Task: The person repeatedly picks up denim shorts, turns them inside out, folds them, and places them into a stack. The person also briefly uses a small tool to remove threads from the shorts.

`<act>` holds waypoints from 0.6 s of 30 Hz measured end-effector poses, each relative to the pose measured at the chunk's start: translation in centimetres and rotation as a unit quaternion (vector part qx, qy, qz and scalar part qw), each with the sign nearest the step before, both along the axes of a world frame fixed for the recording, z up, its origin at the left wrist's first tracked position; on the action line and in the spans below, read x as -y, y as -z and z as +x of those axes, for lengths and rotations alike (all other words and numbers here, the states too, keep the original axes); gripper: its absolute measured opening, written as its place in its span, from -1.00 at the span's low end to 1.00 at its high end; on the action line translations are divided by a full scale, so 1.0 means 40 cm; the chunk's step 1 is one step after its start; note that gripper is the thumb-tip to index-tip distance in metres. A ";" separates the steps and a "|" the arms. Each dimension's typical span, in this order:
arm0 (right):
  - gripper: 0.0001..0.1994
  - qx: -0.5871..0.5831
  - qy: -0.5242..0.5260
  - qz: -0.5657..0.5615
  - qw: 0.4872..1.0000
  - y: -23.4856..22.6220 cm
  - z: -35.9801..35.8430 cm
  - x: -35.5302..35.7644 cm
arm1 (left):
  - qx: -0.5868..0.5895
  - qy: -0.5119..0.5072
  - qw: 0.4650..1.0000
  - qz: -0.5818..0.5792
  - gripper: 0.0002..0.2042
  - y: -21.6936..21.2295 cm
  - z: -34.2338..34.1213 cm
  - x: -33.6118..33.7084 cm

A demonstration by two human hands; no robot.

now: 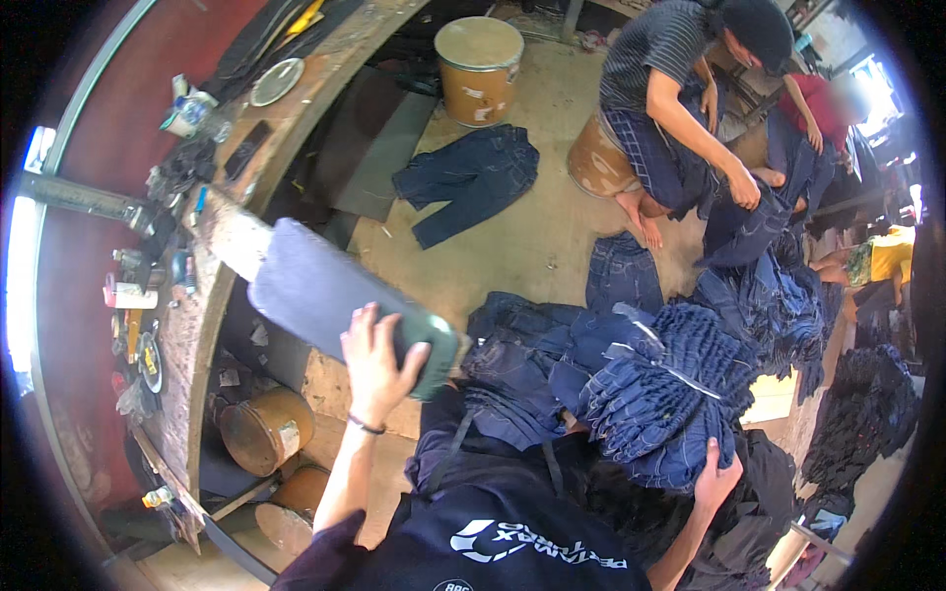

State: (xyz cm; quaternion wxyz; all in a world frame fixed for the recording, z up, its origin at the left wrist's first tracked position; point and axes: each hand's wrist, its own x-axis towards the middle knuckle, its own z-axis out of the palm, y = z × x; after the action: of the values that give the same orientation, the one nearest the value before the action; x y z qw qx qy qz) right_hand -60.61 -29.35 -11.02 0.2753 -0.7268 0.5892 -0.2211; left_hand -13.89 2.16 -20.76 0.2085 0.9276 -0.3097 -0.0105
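My left hand lies with its fingers spread on the end of a long dark padded board, which juts out from the wooden workbench. With fingers curled at its near right edge, my right hand grips a thick bundle of folded dark-blue jeans. A pale tie runs around that bundle, which rests close to my body. Beside it, toward the middle, lies a heap of loose jeans. The underside of the bundle is hidden.
The workbench along the left holds a phone, bottles and small tools. Dark jeans lie on the floor near an upright drum. At the far right a seated person handles denim; other people and dark fabric piles are beyond.
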 end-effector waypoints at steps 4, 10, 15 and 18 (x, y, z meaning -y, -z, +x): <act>-0.69 -0.033 0.071 -0.001 0.997 -0.181 0.141 -0.255 | -0.066 0.109 0.992 0.008 -0.34 -0.017 0.095 -0.070; -0.57 -0.035 0.158 -0.036 0.986 -0.309 0.286 -0.536 | -0.284 0.370 0.873 -0.144 -0.37 -0.027 0.020 -0.044; -0.64 -0.010 0.130 -0.056 0.990 -0.382 0.386 -0.726 | -0.513 0.510 0.689 -0.041 -0.41 0.070 -0.138 -0.036; -0.70 0.022 0.090 -0.093 0.991 -0.393 0.432 -0.801 | -0.677 0.473 0.542 -0.155 -0.32 0.113 -0.189 -0.107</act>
State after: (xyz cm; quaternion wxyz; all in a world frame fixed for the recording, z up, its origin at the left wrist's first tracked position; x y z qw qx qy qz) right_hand -43.33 2.68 4.70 0.1983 -0.6883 0.6226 -0.3150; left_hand -21.45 6.43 -25.28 0.4619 0.3170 -0.4666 -0.6845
